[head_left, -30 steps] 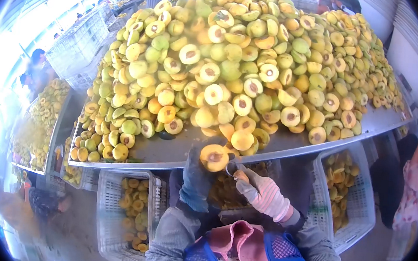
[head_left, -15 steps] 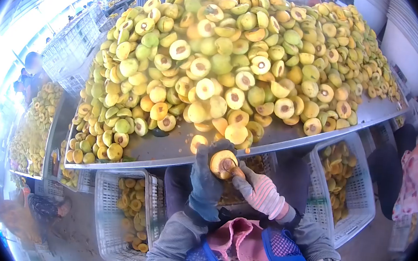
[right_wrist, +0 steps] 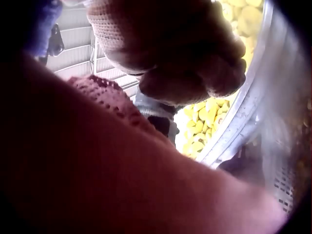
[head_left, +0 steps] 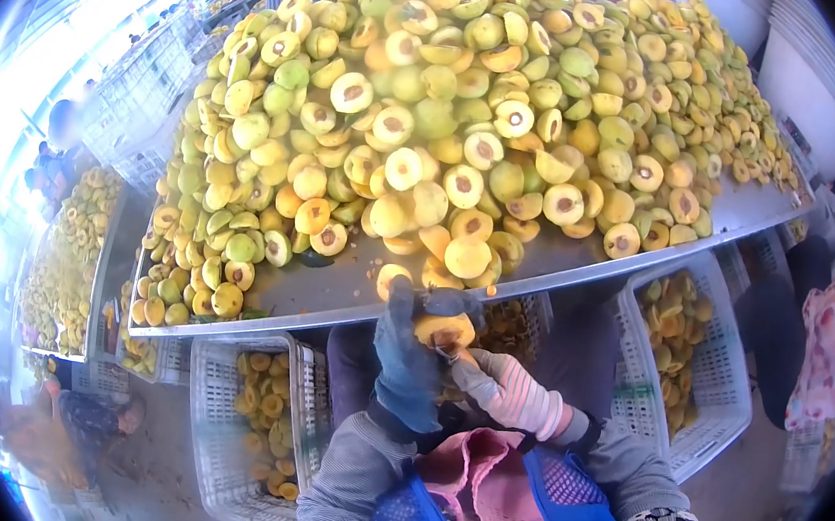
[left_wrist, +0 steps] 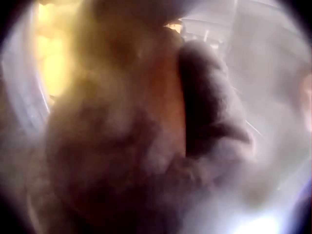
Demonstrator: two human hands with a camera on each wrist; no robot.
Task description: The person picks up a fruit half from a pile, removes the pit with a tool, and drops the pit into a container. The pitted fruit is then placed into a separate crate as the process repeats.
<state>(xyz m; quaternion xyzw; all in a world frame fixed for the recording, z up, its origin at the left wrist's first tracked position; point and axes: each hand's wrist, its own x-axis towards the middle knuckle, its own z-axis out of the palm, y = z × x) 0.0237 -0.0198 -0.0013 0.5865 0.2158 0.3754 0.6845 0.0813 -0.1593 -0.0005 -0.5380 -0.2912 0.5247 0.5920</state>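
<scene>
My left hand [head_left: 401,364], in a dark blue-grey glove, holds a yellow peach half [head_left: 443,328] just off the table's near edge, its cut face tilted toward me. In a striped pink and white glove, my right hand [head_left: 517,395] grips a small pitting tool [head_left: 462,354] right at the peach's brown centre. Glove and fruit hide most of the tool. The left wrist view is blurred, with the orange edge of the peach half [left_wrist: 168,97] beside a gloved thumb or finger. Curled glove fingers [right_wrist: 195,73] fill the top of the right wrist view.
A metal table [head_left: 345,284] bears a large heap of peach halves [head_left: 429,141]. Plastic crates with peach pieces stand on the left [head_left: 211,422] and right [head_left: 735,412] of my legs. Another loaded table [head_left: 74,278] is at far left. Other people work around.
The peach half has come nearer my body and tilted. The tool's metal loop, seen beside the fruit earlier, is now at its centre and mostly hidden. My right hand has turned.
</scene>
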